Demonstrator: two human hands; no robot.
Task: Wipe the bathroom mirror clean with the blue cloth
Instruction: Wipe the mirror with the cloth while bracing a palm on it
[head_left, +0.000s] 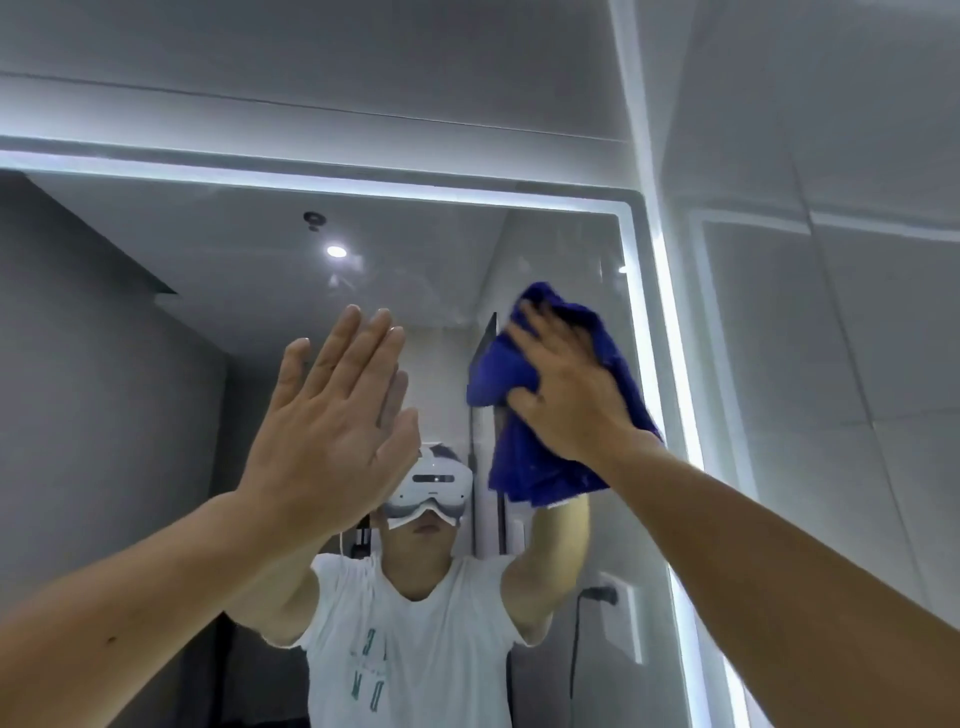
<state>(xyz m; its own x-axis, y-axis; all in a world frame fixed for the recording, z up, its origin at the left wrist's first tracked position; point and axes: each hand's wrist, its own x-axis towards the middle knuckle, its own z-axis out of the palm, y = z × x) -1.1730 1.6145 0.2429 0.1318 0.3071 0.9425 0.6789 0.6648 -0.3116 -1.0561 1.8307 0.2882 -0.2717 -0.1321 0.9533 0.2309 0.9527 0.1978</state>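
The bathroom mirror fills the wall ahead, edged by a lit white strip. My right hand presses the bunched blue cloth flat against the glass near the mirror's upper right corner, fingers spread over the cloth. My left hand is raised with straight fingers, palm towards the glass at the middle of the mirror; its fingertips seem to touch the surface. The reflection shows a person in a white shirt with a headset, both arms up.
A white tiled wall adjoins the mirror's right edge. The lit frame strip runs along the top and right. A wall socket with a black cable appears reflected at the lower right.
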